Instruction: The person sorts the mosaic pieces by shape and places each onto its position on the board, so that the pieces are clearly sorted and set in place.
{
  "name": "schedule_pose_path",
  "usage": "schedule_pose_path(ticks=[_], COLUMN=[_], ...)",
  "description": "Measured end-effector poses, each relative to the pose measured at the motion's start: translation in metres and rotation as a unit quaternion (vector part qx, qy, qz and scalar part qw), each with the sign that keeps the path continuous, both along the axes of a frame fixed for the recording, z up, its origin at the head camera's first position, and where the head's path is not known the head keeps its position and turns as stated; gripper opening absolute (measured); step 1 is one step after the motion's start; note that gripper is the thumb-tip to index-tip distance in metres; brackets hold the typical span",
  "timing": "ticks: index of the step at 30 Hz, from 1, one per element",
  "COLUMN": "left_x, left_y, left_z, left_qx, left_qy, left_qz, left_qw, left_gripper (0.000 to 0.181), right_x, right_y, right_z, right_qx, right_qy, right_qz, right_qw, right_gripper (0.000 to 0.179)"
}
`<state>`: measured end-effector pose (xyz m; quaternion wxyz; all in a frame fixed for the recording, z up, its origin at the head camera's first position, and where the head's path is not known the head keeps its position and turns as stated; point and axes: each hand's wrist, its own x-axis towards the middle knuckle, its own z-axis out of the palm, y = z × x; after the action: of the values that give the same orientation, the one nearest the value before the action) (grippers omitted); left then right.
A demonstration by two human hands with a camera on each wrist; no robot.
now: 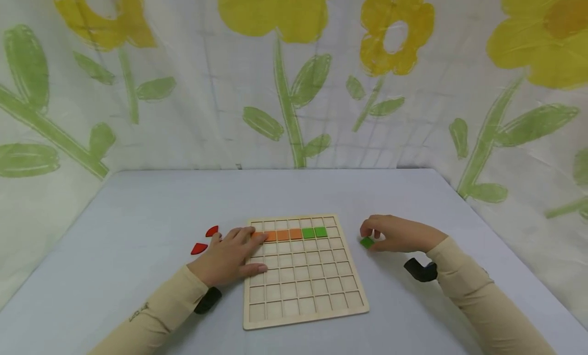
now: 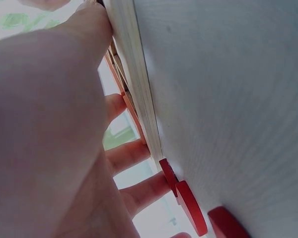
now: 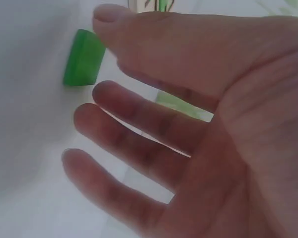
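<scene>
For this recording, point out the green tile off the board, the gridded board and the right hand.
Green tile (image 1: 366, 242): head view, on its upper face.
Gridded board (image 1: 301, 274): head view, on a bare cell near its middle.
Right hand (image 1: 398, 234): head view, on the middle of the hand.

A: Where was the widest frame shot?
B: From the person's head, above the near side of the tabletop (image 1: 151, 212), facing forward and down across the grid board (image 1: 288, 291) to the flowered curtain (image 1: 184, 135).
A: And the left wrist?
B: Very close, low by the underside of the left hand (image 1: 231, 260), looking along it past the grid board's edge, the tabletop tipped steeply at frame right. It shares that hand, the board and the red pieces (image 2: 191, 208) with the head view.
A: The right wrist?
B: Close in on the right hand (image 1: 404, 235), palm side, facing its fingertips; the head view also catches the green tile (image 3: 84, 59) there.
</scene>
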<state>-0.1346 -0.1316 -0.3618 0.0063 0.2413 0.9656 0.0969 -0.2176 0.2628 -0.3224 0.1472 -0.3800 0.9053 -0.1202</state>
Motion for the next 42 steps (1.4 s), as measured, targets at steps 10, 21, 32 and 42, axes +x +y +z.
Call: schedule_pose_path(ticks=[10, 21, 32, 42], left_x=[0.004, 0.004, 0.005, 0.005], left_y=[0.003, 0.004, 0.003, 0.003], left_z=[0.001, 0.001, 0.002, 0.003], left_qx=[0.002, -0.003, 0.0, 0.001], left_qy=[0.007, 0.014, 0.016, 0.005], left_qz=[0.004, -0.005, -0.001, 0.0], left_qw=[1.0, 0.9999, 0.9999, 1.0], left_gripper=[0.07, 0.07, 0.07, 0.069], right_x=[-0.002, -0.002, 0.0, -0.008], right_y=[0.007, 0.004, -0.005, -0.021], right_z=[-0.004, -0.013, -0.012, -0.01], right_qx=[0.004, 0.01, 0.024, -0.017], right_qy=[-0.006, 0.026, 0.036, 0.068], right_qz=[-0.007, -0.02, -0.029, 0.006], right_qw=[1.0, 0.9994, 0.9986, 0.9975], right_gripper=[0.025, 0.019, 0.018, 0.033])
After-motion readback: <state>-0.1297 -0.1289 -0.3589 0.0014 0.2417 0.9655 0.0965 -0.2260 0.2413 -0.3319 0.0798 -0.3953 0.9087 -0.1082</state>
